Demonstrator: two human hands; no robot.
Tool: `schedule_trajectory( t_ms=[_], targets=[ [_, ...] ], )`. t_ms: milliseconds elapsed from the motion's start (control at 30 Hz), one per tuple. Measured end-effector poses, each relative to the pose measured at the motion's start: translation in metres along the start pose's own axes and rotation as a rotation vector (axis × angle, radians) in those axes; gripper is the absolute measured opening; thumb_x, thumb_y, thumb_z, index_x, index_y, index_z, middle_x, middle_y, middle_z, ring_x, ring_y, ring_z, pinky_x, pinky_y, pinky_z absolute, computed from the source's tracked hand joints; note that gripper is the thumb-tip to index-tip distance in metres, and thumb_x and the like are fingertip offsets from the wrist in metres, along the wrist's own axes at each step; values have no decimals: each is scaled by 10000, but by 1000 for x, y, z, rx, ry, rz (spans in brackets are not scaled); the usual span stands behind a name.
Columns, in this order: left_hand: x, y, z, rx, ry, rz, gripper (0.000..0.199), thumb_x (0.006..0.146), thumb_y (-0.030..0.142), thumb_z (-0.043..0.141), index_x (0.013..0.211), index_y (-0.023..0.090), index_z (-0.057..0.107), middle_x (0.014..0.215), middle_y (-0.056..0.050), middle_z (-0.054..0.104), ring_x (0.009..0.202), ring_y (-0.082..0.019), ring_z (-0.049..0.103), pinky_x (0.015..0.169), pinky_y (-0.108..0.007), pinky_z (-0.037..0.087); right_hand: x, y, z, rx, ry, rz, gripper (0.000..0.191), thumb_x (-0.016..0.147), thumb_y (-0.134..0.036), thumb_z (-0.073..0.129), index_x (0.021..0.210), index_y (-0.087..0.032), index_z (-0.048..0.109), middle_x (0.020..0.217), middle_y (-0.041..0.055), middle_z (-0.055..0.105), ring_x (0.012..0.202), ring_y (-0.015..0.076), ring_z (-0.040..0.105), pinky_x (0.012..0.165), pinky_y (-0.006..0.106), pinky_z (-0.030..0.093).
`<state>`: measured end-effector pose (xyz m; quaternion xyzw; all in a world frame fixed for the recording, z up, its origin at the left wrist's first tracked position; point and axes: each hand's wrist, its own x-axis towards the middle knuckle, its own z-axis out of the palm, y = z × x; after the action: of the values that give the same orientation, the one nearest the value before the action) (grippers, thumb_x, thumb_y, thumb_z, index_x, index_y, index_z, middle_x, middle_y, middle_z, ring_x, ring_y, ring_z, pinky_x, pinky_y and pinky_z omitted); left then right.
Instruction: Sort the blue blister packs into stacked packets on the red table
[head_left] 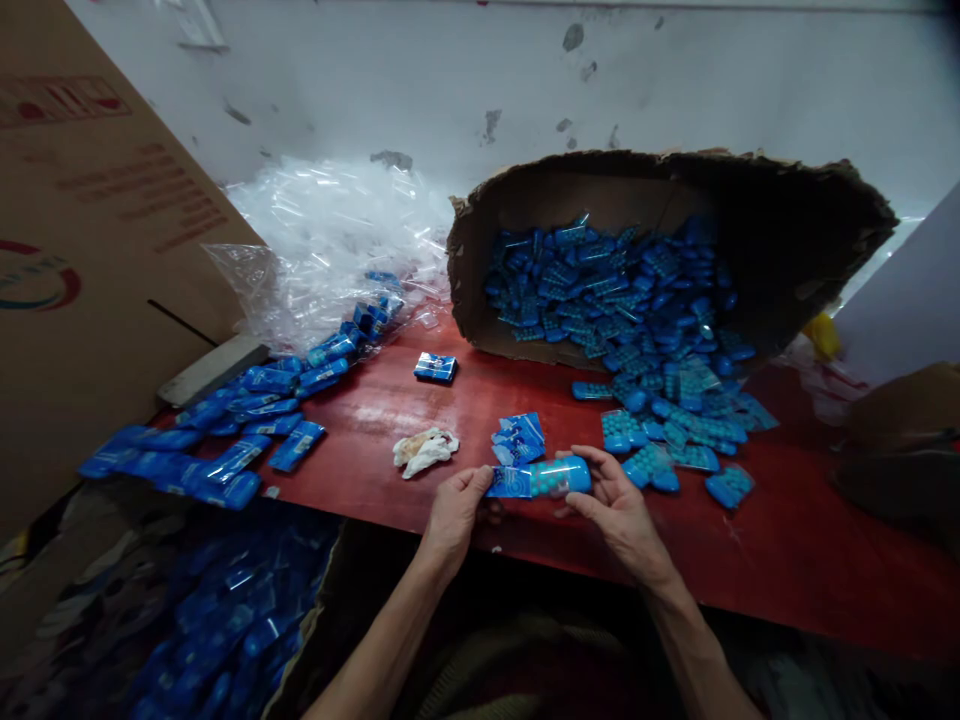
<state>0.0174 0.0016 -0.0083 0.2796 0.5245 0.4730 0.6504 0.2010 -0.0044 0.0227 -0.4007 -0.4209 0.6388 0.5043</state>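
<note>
My left hand [456,510] pinches the left end of a blue printed card [511,482], whose right end meets a clear pack of turquoise balls [553,477]. The pack has a blue end, and my right hand [616,510] grips it between thumb and fingers. Both things are held level over the table's front part. Just behind them lie several loose blue cards [519,438]. A crumpled white cloth [425,452] rests to the left, with a small stack of blue cards [436,367] farther back.
A torn carton [480,345] spills ball packs [675,430] onto the red table [360,410]. Blue-wrapped packs [232,450] are heaped at the left, before clear plastic sleeves [337,220]. A large carton [97,220] stands far left. More blue packs [232,610] lie below the table edge.
</note>
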Motion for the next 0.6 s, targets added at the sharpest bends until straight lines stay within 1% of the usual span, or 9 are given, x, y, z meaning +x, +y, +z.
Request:
schedule_trajectory(
  t_ms=[133, 233, 400, 467, 600],
  targets=[
    [-1, 1, 1, -45, -22, -21, 322, 678, 445, 567, 614, 134, 513, 432, 25, 513, 397, -87, 474, 409, -198, 375, -3, 5, 1, 3, -10, -5, 409, 667, -161, 637, 1032, -260, 480, 1116, 31, 518, 828, 158, 565, 619, 276, 530],
    [-2, 0, 1, -40, -19, 1, 307, 684, 434, 566, 633, 135, 519, 458, 26, 524, 407, -85, 483, 401, -191, 378, -3, 7, 0, 24, 4, -3, 412, 651, -161, 652, 1015, -261, 488, 1121, 27, 519, 843, 162, 567, 618, 280, 535],
    [-3, 3, 3, 2, 47, 51, 294, 663, 420, 594, 653, 133, 529, 507, 21, 555, 441, -90, 513, 437, -202, 425, -6, 11, 2, 84, 48, 56, 413, 658, -174, 647, 1010, -273, 455, 1042, 14, 548, 734, 150, 610, 541, 281, 543],
    [-4, 4, 3, -7, 39, 36, 299, 664, 424, 591, 658, 131, 529, 512, 18, 559, 446, -92, 517, 443, -206, 436, -8, 12, 4, 67, 57, 36, 399, 669, -159, 638, 1004, -272, 455, 1046, 10, 540, 737, 141, 608, 554, 275, 545],
    [-4, 5, 4, -46, 15, -34, 305, 672, 426, 581, 636, 133, 504, 491, 13, 557, 414, -86, 502, 415, -197, 426, -13, 14, 7, 50, 38, -19, 393, 678, -134, 626, 1003, -279, 460, 1109, 5, 514, 804, 140, 579, 604, 289, 551]
  ],
)
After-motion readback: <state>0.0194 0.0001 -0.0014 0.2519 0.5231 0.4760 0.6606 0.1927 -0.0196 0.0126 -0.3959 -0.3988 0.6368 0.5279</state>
